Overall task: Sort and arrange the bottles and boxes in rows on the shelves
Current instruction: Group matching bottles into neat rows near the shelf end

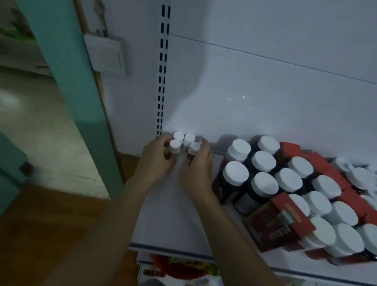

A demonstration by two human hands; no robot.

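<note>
Several small brown bottles with white caps [184, 141] stand clustered at the back left corner of the white shelf [175, 218]. My left hand [155, 161] curls round the left side of the cluster, at the bottle [174, 147]. My right hand [198, 167] curls round the right side and grips a small bottle [193, 150]. To the right stand rows of large dark bottles with white lids [265, 183]. A red box [281, 222] lies tilted against them, with more red boxes [318, 163] behind.
A teal door frame [77, 90] and a wall switch [107, 52] are left of the shelving upright [162, 77]. More white lids [365, 176] sit at far right. A lower shelf with red packets [177, 267] shows below the front edge.
</note>
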